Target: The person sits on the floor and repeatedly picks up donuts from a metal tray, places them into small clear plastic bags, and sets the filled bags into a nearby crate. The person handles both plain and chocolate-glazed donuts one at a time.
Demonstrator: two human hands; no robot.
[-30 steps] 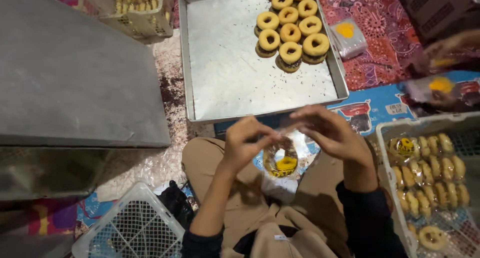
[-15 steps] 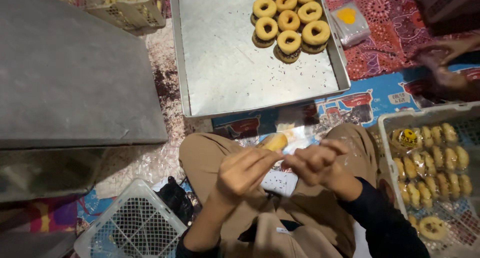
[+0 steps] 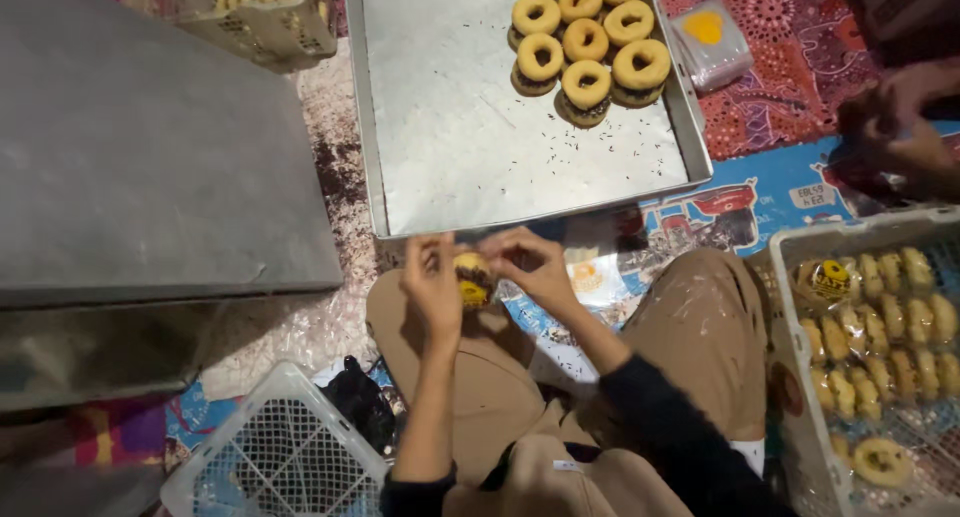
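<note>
A small round yellow pastry with a dark filling, wrapped in clear plastic (image 3: 471,280), is held above the lap, just in front of the near edge of the tray. It is pinched from the left by the left hand (image 3: 432,287), whose fingers are closed on its side, and from the right by the right hand (image 3: 528,265), whose fingertips are closed on the wrapper's edge. The pastry is judged to be light, soft and crumbly, with a slippery film around it; it is best taken at the rim with light pressure, and the loose plastic pulled rather than the cake squeezed.

To the near left a white plastic lattice basket (image 3: 275,452) is seen, and to the right a white crate filled with wrapped ring pastries (image 3: 880,317). Beyond the hands a large shallow metal tray (image 3: 450,127) lies on the floor, with a cluster of unwrapped yellow ring pastries (image 3: 585,42) in its far corner. Another person's hand (image 3: 900,117) is seen at the far right.

Compared with half a second ago, the pastry has been carried forward and up toward the tray's edge, and the hands have been drawn closer together around it.
</note>
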